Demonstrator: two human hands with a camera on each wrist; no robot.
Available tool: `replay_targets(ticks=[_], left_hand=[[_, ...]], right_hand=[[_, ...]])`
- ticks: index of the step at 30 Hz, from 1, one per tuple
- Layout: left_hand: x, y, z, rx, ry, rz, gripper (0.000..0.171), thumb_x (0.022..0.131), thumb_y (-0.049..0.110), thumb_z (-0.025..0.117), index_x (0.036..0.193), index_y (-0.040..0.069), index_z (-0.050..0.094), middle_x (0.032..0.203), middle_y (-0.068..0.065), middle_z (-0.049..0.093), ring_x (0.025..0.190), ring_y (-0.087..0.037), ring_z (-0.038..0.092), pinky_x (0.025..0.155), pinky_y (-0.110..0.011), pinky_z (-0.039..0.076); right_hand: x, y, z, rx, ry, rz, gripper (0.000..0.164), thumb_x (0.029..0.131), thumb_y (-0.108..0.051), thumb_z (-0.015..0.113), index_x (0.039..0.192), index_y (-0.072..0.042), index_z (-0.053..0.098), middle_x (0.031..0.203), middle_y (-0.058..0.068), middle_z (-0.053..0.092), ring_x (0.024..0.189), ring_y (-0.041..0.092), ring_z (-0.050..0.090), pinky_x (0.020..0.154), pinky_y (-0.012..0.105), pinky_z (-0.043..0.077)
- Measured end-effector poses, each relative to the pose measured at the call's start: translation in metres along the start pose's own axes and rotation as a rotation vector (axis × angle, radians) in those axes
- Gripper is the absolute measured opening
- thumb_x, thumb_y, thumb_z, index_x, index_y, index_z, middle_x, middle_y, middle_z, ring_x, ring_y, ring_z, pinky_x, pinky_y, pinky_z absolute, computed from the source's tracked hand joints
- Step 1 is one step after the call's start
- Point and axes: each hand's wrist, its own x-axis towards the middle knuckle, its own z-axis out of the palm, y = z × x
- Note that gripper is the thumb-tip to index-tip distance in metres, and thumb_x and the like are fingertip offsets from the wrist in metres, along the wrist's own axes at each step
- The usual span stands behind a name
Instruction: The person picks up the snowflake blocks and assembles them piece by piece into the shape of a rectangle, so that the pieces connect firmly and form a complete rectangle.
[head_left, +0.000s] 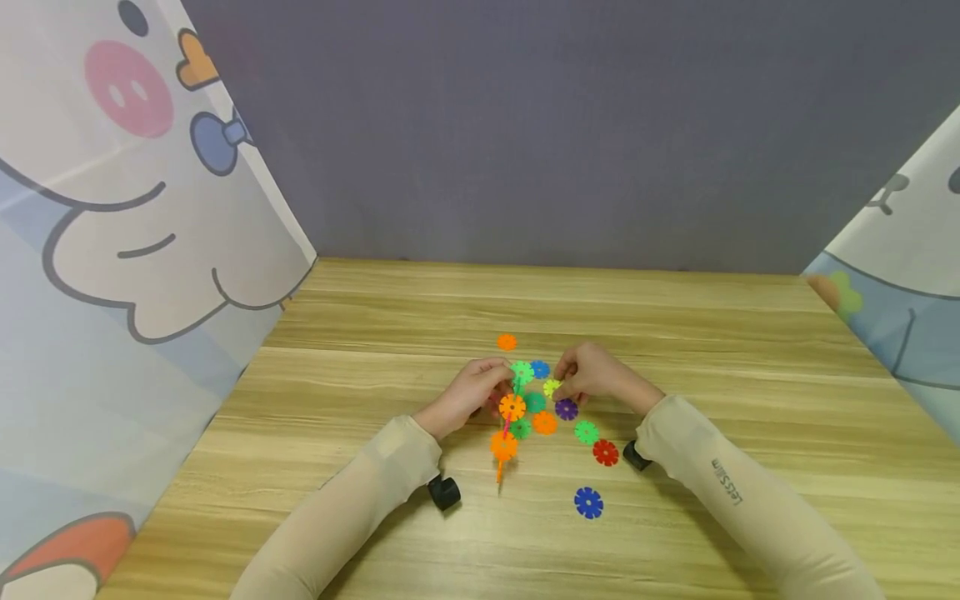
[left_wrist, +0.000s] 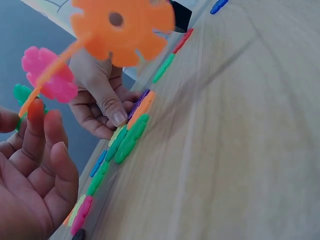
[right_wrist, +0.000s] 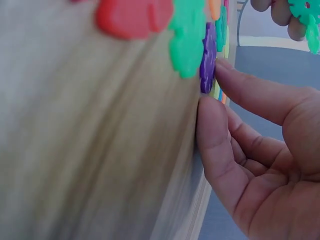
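Note:
My left hand [head_left: 480,385] pinches one end of a chain of joined plastic snowflake discs, raised above the table. The chain includes a light green disc [head_left: 522,372], an orange disc [head_left: 512,407], a pink disc [left_wrist: 49,74] and a lower orange disc [head_left: 504,446]. With curled fingers, my right hand [head_left: 596,371] pinches the edge of a yellow disc [head_left: 551,388] at the table. A purple disc [head_left: 566,409] lies right beside those fingertips. In the right wrist view the fingers partly hide the yellow disc.
Around the hands on the wooden table [head_left: 360,533] lie loose discs: blue [head_left: 540,369], orange [head_left: 545,422], green [head_left: 587,432], red [head_left: 606,452]. A dark blue disc [head_left: 588,502] lies nearer, and another orange disc [head_left: 507,342] farther back. A grey panel [head_left: 555,142] stands behind.

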Motion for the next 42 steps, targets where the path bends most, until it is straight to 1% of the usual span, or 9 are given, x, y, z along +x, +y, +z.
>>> replay_targets(ticks=[5,8,13,16,22,30,33,38,42], left_hand=[[0.000,0.000,0.000,0.013,-0.024,0.016,0.025,0.099,0.014,0.049,0.076,0.009,0.056,0.070,0.000,0.056,0.059,-0.012,0.051,0.050,-0.025,0.048],[0.000,0.001,0.001,0.012,-0.022,0.021,0.024,0.099,0.013,0.049,0.076,0.008,0.057,0.070,-0.001,0.056,0.059,-0.012,0.051,0.051,-0.025,0.049],[0.001,-0.001,0.000,0.011,-0.014,0.016,0.023,0.099,0.013,0.050,0.079,0.006,0.057,0.070,-0.001,0.057,0.059,-0.012,0.053,0.051,-0.026,0.049],[0.001,-0.002,0.000,0.006,-0.008,0.016,0.022,0.099,0.013,0.050,0.080,0.006,0.058,0.070,-0.001,0.057,0.059,-0.012,0.053,0.051,-0.025,0.049],[0.001,-0.003,-0.001,-0.001,0.003,0.020,0.021,0.099,0.013,0.049,0.080,0.007,0.058,0.071,-0.001,0.057,0.058,-0.013,0.053,0.050,-0.025,0.048],[0.001,-0.003,-0.002,-0.010,0.002,0.023,0.021,0.099,0.013,0.050,0.080,0.007,0.058,0.070,0.000,0.058,0.058,-0.013,0.053,0.050,-0.024,0.048],[0.001,-0.002,-0.002,-0.009,0.007,0.021,0.021,0.099,0.013,0.050,0.081,0.004,0.058,0.071,-0.001,0.058,0.058,-0.013,0.053,0.050,-0.024,0.047],[0.000,-0.001,-0.002,-0.009,0.017,0.014,0.021,0.099,0.012,0.049,0.084,0.001,0.057,0.071,-0.001,0.057,0.058,-0.013,0.052,0.049,-0.024,0.047],[0.001,-0.001,-0.001,-0.014,0.022,0.012,0.021,0.099,0.012,0.049,0.083,0.002,0.057,0.070,-0.001,0.057,0.057,-0.013,0.052,0.049,-0.024,0.048]], right_hand=[[-0.001,0.001,-0.001,0.007,-0.008,-0.009,0.021,0.078,-0.001,0.082,0.091,0.005,0.067,0.071,0.009,0.063,0.054,0.018,0.063,0.053,0.033,0.059],[-0.002,0.002,-0.001,0.007,-0.007,-0.014,0.021,0.078,-0.001,0.082,0.090,0.004,0.065,0.072,0.009,0.063,0.055,0.018,0.064,0.053,0.033,0.059],[-0.002,0.004,-0.001,0.018,-0.013,-0.019,0.023,0.078,-0.001,0.082,0.089,0.004,0.062,0.074,0.009,0.057,0.057,0.019,0.065,0.054,0.034,0.060],[-0.002,0.005,-0.001,0.047,-0.015,-0.009,0.023,0.079,0.001,0.081,0.090,0.004,0.061,0.075,0.009,0.055,0.060,0.021,0.067,0.056,0.035,0.060],[-0.004,0.006,-0.001,0.126,-0.006,-0.002,0.018,0.082,0.008,0.075,0.090,0.004,0.060,0.075,0.011,0.058,0.066,0.025,0.070,0.059,0.037,0.061],[-0.013,0.005,-0.002,0.149,0.076,-0.093,0.011,0.085,0.011,0.070,0.091,0.006,0.061,0.075,0.011,0.064,0.068,0.026,0.069,0.062,0.037,0.062],[-0.017,0.003,-0.002,0.157,0.123,-0.129,0.010,0.086,0.011,0.069,0.091,0.005,0.062,0.077,0.011,0.065,0.068,0.026,0.069,0.062,0.036,0.061],[-0.022,0.000,0.001,0.127,0.219,-0.208,0.009,0.087,0.009,0.070,0.090,0.004,0.063,0.078,0.010,0.066,0.070,0.027,0.069,0.062,0.033,0.061],[-0.024,-0.003,0.003,0.163,0.277,-0.218,0.009,0.088,0.008,0.070,0.090,0.002,0.063,0.079,0.010,0.066,0.073,0.031,0.070,0.064,0.036,0.061]])
